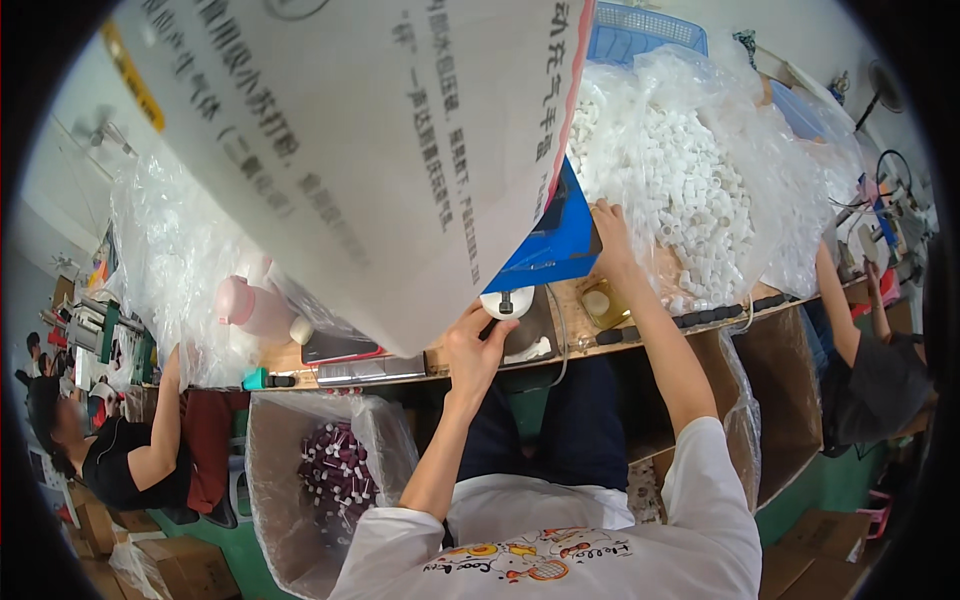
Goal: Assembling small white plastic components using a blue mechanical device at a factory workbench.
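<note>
White knob [507, 301] under left hand [472, 345] grip.

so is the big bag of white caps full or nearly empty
Full. The clear bag bulges with small white caps heaped up above the bench, where the right hand reaches into it.

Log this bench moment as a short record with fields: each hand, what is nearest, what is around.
left hand: at the bench edge, fingers on a small white device; grip unclear
right hand: reaching up to the blue tray beside the clear bag of white caps
overhead: a large white printed sack hangs across the view
below bench: lined carton of dark purple parts
bench: pink jug
others: a seated person at each side
</note>
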`<state>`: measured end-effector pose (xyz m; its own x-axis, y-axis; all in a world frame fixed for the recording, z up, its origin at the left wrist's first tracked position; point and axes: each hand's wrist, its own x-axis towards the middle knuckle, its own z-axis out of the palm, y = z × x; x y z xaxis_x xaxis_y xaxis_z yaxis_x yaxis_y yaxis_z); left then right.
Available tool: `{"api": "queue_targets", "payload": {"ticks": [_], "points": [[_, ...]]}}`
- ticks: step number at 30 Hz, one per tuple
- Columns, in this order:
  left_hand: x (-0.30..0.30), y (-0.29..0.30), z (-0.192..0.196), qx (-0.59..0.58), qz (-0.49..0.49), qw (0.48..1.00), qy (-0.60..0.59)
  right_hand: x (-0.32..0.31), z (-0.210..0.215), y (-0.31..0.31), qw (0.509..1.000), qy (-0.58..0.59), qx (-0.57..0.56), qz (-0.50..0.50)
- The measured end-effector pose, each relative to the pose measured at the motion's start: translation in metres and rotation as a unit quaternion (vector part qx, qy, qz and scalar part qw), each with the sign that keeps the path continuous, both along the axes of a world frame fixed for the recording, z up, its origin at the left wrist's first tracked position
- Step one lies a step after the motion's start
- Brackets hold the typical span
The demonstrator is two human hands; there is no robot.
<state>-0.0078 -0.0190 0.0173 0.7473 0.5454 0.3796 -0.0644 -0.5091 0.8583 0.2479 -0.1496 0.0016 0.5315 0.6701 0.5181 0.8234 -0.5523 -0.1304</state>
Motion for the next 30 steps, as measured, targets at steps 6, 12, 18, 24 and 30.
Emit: {"api": "queue_targets", "payload": {"ticks": [6,12,18,24,30], "points": [[-0.001,-0.007,-0.008,-0.102,0.028,0.994,0.022,-0.03,0.01,0.002,0.989,0.058,0.113,0.073],[-0.013,0.007,0.02,-0.042,0.069,0.996,0.043,-0.095,0.054,0.004,0.965,0.159,0.175,0.109],[-0.136,0.065,0.033,0.071,0.064,0.933,0.348,-0.019,-0.014,-0.007,0.955,0.261,0.103,0.097],[-0.196,0.097,0.033,0.205,0.187,0.895,0.348,-0.053,0.027,0.007,0.953,0.197,0.139,0.181],[-0.028,0.132,-0.025,0.208,0.022,0.973,0.095,-0.042,0.009,-0.008,0.984,0.126,0.067,0.108]]}}
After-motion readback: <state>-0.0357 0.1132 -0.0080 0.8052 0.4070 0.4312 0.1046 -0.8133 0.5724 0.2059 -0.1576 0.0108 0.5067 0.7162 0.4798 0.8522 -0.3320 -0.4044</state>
